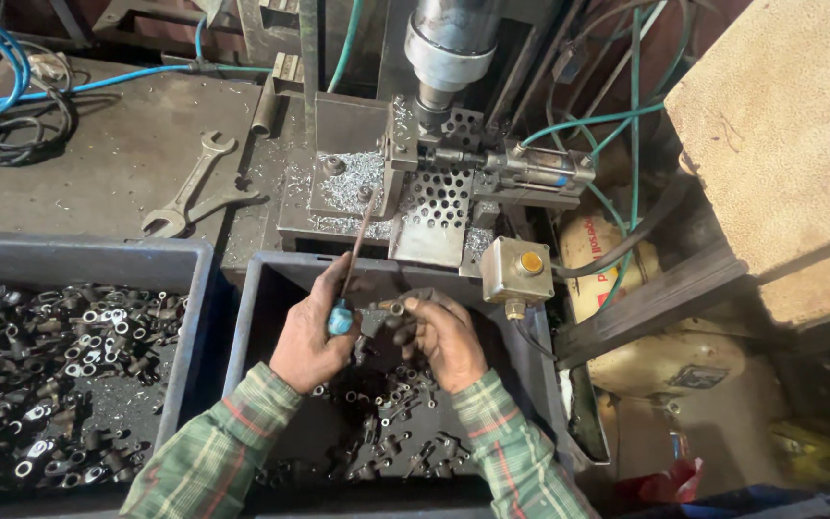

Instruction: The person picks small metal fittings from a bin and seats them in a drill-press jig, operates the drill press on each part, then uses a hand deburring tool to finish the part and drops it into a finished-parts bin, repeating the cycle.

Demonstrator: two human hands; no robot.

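Fitting (391,309), a small dark metal piece, is being pinched between the fingertips of the right hand (444,336), which is closing narrowly around it just above the middle bin (247,317), likely so that anything dropped falls back among the loose parts there. Left hand (309,336) is wrapping tightly around the blue handle of a thin rod tool (355,250), just left of the fitting, with the shaft slanting up and away toward the drilling fixture (405,183), probably to keep the tip ready near the metal chips lying there. Both hands are hovering over the middle bin, directly in front of the fixture. Left of the middle bin, a second bin (189,288) is holding many more similar parts. Beyond that second bin, two wrenches (189,187) are lying crossed on the bench. Right of the middle bin's far corner, a small box with an orange button (528,261) is sitting within easy reach.
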